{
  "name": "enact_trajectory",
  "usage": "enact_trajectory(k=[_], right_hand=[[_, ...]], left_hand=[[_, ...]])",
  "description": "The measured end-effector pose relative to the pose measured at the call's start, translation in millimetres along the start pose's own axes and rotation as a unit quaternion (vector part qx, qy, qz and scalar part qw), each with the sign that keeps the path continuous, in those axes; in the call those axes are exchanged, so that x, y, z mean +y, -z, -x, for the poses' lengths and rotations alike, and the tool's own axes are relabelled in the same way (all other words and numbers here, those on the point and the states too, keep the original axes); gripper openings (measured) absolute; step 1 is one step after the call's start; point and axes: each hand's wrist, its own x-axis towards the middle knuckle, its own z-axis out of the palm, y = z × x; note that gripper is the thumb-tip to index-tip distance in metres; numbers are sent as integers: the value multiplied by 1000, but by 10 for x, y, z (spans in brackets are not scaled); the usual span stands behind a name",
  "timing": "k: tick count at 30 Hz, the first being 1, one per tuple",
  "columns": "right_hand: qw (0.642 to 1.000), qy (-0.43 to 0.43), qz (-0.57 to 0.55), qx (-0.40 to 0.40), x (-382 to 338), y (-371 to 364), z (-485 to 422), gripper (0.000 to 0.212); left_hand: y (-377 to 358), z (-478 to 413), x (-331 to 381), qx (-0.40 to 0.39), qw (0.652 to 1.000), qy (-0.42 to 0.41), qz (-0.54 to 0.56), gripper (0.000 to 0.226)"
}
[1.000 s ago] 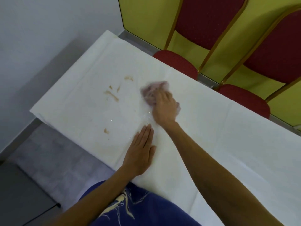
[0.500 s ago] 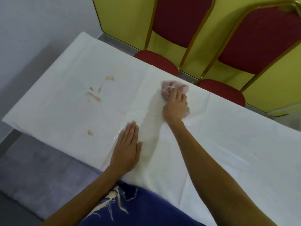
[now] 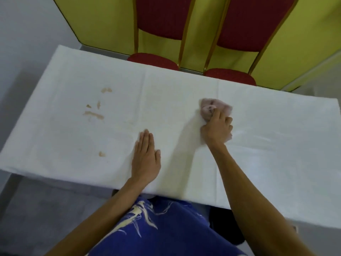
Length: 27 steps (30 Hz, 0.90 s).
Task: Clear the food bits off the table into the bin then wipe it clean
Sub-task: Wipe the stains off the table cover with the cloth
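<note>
Head view, looking down on a table (image 3: 276, 163) covered in white cloth. Right hand (image 3: 216, 129), fingers curled and clamped on a crumpled pinkish cloth (image 3: 212, 107), presses it against the tabletop right of centre; part of the cloth shows beyond the fingertips. A faint wet sheen (image 3: 258, 137) lies on the surface just right of this hand. Left hand (image 3: 146, 156), fingers straight and together, holding nothing, rests palm-down near the table's near edge, well apart from the right hand. Brownish food smears (image 3: 93, 115) lie on the left half of the table, with one small spot (image 3: 101, 154) nearer the front edge, left of the flat hand. Two red chairs (image 3: 156, 24) with gold frames stand beyond the far edge against a yellow wall. Blue patterned clothing (image 3: 156, 228) fills the bottom of the frame.
</note>
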Motion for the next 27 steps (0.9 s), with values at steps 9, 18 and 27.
enact_trajectory(k=[9,18,27], right_hand=[[969,236,-49,-52,-346,-169,1405,62],[999,10,-29,-11,-1197,-634,1809,65],[960,271,-3,-72,-1986,-898,2353,63]], left_hand=[[374,213,-435,21,995,-53,76,64],[827,541,-1787,92,992,50,66,61],[1137,424,-2785,128,986,101,37,57]])
